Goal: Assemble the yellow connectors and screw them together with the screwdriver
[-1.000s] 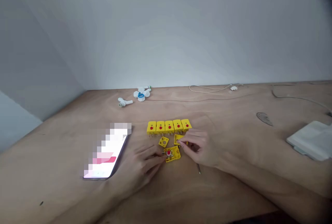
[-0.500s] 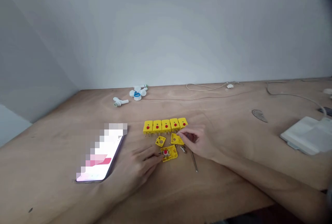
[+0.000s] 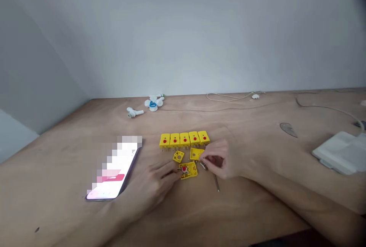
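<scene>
A row of several yellow connector blocks (image 3: 184, 139) with red dots stands on the wooden table (image 3: 257, 201). In front of it lie a small yellow plate with a hole (image 3: 178, 156), a yellow cover piece (image 3: 196, 153) and an open yellow housing with a red disc (image 3: 188, 170). My left hand (image 3: 159, 182) rests flat, fingertips touching the housing's left side. My right hand (image 3: 218, 158) has its fingers pinched over small metal parts (image 3: 203, 165) just right of the housing; what it holds is too small to name. A thin metal tool (image 3: 217, 182) lies below that hand.
A phone (image 3: 114, 174) with a lit screen lies left of my left hand. White earbuds and a small blue-white case (image 3: 153, 104) sit at the back. A white cable (image 3: 234, 96) runs along the wall. A white flat device (image 3: 340, 151) with its cord is at the right.
My right hand has drawn back from the yellow cover piece and come down to the small metal parts beside the housing. The left hand has kept its place.
</scene>
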Motion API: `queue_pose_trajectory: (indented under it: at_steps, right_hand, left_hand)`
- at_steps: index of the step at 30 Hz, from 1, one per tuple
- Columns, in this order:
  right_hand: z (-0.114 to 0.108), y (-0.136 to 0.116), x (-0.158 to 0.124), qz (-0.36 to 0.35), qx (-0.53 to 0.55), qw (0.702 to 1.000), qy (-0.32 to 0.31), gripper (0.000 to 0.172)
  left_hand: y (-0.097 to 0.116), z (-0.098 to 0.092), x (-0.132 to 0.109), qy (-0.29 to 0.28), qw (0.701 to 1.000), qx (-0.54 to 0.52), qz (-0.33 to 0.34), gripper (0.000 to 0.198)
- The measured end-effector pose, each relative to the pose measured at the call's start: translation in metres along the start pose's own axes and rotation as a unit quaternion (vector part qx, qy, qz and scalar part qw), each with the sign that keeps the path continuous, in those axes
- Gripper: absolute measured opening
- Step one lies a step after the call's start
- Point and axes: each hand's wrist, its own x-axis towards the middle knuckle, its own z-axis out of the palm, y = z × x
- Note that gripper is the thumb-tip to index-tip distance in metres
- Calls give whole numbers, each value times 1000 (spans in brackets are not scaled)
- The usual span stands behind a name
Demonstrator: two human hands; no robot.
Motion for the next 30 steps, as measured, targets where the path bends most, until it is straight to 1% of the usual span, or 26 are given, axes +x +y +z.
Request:
queue_pose_trajectory:
  at_steps: [1,2,4,8,11,17,21,25,30]
  right_hand:
    - [-3,1,-1,-31,-1,999,-9,8]
    - [-6,2,-2,-39,-10,999,-18,7]
    - [-9,3,-3,-44,-22,997,-51,9]
    - [-6,1,-2,-34,-51,995,-82,8]
    - [-3,2,-2,-20,-77,994,-76,9]
    - [-1,6,-2,3,-90,993,-73,10]
    - [-4,6,-1,-1,-70,995,-78,10]
    - [-9,4,0,-12,-41,995,-92,18]
    - [-8,5,2,0,-68,996,-61,13]
  left_hand:
    - [0,-1,0,1,1000,-7,3,33]
    - [0,-1,0,-8,1000,-12,-6,32]
    - [1,-3,0,-13,1000,-19,-3,34]
    - [0,-5,-2,-19,999,-30,-7,33]
    - [0,-5,-4,-19,999,-35,-7,32]
    - [0,-6,0,10,999,-36,3,30]
    - [0,-7,1,11,999,-48,6,29]
    - [-2,-5,-2,4,999,-54,-3,26]
    - [-2,-4,-4,-1,998,-58,-16,25]
